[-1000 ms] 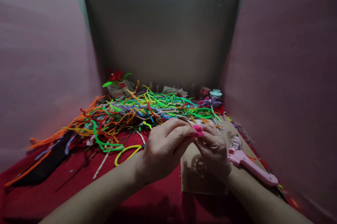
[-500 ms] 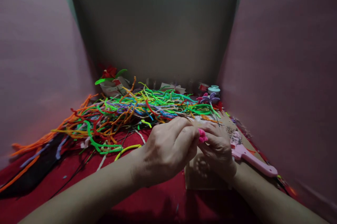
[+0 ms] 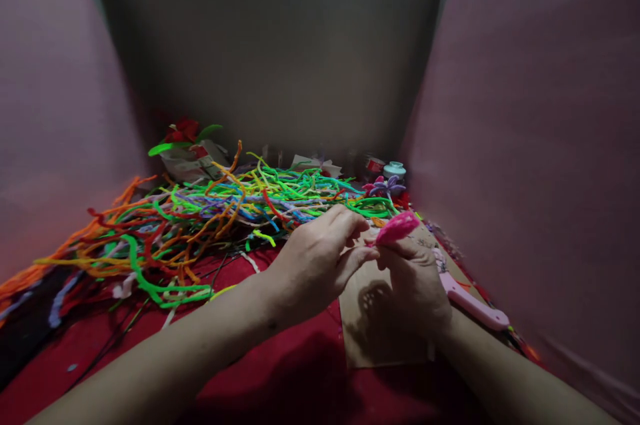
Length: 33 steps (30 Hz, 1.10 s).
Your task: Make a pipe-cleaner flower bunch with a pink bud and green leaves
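Pink piece (image 3: 399,229) swung rightward, my left hand (image 3: 314,262) and right hand (image 3: 419,286) pinching it. Petal shape seems done, base unfinished.

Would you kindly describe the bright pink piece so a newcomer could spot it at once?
Find the big heap of colourful fuzzy stems, then look just nearer and right, above the brown board. There, close by the left hand, the bright pink piece tilts up over the right hand. Unlike the thin, loose stems behind, it is plump, petal-shaped and held by hand.
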Each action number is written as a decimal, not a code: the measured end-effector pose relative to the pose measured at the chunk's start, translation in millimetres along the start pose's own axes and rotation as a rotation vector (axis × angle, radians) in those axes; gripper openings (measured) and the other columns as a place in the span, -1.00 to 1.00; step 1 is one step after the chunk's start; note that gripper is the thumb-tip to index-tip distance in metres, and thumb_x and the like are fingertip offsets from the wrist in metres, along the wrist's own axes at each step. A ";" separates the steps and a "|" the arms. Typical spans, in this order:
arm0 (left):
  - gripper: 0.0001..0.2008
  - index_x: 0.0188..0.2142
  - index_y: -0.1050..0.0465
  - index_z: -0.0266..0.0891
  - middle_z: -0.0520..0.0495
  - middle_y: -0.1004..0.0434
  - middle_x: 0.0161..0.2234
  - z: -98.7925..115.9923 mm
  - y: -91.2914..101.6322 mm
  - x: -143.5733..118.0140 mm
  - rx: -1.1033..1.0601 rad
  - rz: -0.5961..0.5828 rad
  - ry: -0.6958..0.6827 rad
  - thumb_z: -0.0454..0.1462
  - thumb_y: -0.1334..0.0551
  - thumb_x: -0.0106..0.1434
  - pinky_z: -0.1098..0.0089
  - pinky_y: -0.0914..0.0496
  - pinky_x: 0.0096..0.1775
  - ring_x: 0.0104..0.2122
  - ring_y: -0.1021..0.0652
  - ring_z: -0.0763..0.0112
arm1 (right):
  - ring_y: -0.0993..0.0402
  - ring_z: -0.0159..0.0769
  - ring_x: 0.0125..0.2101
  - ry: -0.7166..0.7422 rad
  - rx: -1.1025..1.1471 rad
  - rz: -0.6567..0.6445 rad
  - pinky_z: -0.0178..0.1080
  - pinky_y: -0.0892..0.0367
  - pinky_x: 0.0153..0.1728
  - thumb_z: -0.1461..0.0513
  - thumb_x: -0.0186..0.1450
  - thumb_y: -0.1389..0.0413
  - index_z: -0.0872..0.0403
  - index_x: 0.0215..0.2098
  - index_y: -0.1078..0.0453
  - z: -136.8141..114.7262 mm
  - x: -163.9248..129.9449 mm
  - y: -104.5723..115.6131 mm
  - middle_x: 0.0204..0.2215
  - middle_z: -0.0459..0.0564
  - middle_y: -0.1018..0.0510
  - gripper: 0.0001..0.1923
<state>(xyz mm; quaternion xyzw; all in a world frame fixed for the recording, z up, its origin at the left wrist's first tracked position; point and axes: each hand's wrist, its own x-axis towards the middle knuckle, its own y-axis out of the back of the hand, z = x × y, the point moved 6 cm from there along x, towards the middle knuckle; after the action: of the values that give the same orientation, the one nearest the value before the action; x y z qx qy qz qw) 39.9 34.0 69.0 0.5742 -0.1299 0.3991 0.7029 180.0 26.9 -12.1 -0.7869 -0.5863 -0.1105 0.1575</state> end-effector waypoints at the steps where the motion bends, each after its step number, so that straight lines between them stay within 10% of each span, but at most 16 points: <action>1: -0.78 -0.17 -0.29 -0.28 -0.11 -0.45 -0.29 -5.9 -8.5 -1.1 -0.032 -0.034 0.053 -0.26 -0.19 0.19 0.39 -0.36 -0.30 -0.31 -0.45 0.37 | -0.18 -0.42 -0.57 -0.063 0.107 0.000 -0.29 -0.14 -0.49 0.23 0.06 -0.25 0.03 -0.58 -0.47 3.3 2.8 0.1 -0.63 -0.17 -0.38 -0.91; 7: -0.81 -0.15 -0.29 -0.21 -0.09 -0.48 -0.32 -22.9 -45.7 -8.7 -0.071 -0.108 0.251 -0.24 -0.14 0.23 0.42 -0.35 -0.36 -0.36 -0.50 0.35 | -0.12 -0.48 -0.61 -0.245 0.406 0.018 -0.34 -0.07 -0.54 0.26 -0.03 -0.31 0.10 -0.62 -0.46 16.5 9.7 -0.9 -0.68 -0.18 -0.33 -0.88; 16: -0.75 -0.30 -0.36 -0.33 -0.15 -0.45 -0.48 -12.9 -57.1 -11.0 0.366 -0.109 0.025 -0.33 0.07 0.30 0.43 -0.27 -0.47 -0.49 -0.44 0.37 | -0.13 -0.47 -0.58 -0.199 0.288 0.026 -0.33 -0.04 -0.51 0.22 0.07 -0.26 0.12 -0.52 -0.50 19.4 7.5 1.6 -0.61 -0.14 -0.40 -0.90; 22: -0.81 -0.41 -0.36 -0.28 0.08 -0.26 -0.61 -27.3 -46.8 -7.8 -0.326 0.008 0.374 -0.29 -0.03 0.27 0.54 -0.18 -0.53 -0.61 -0.27 0.58 | -0.15 -0.46 -0.55 -0.193 0.315 -0.056 -0.31 -0.06 -0.47 0.23 0.07 -0.25 0.10 -0.47 -0.53 14.9 6.1 -6.4 -0.59 -0.14 -0.43 -0.92; 33: -0.81 -0.46 -0.26 -0.28 0.18 -0.16 -0.70 -34.4 -73.7 -26.1 -1.396 -0.190 0.811 -0.22 -0.16 0.21 0.62 0.05 -0.71 -0.78 -0.03 0.73 | -0.27 -0.50 -0.58 -0.442 0.540 -0.142 -0.37 -0.14 -0.49 0.27 -0.14 -0.36 0.10 -0.56 -0.50 18.8 4.0 -18.2 -0.63 -0.16 -0.45 -0.83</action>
<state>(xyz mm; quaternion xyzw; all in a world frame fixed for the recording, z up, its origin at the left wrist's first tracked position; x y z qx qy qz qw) 65.8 53.0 -10.1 -0.1774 -0.0349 0.3415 0.9223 163.5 42.4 -25.9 -0.6789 -0.6676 0.2107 0.2212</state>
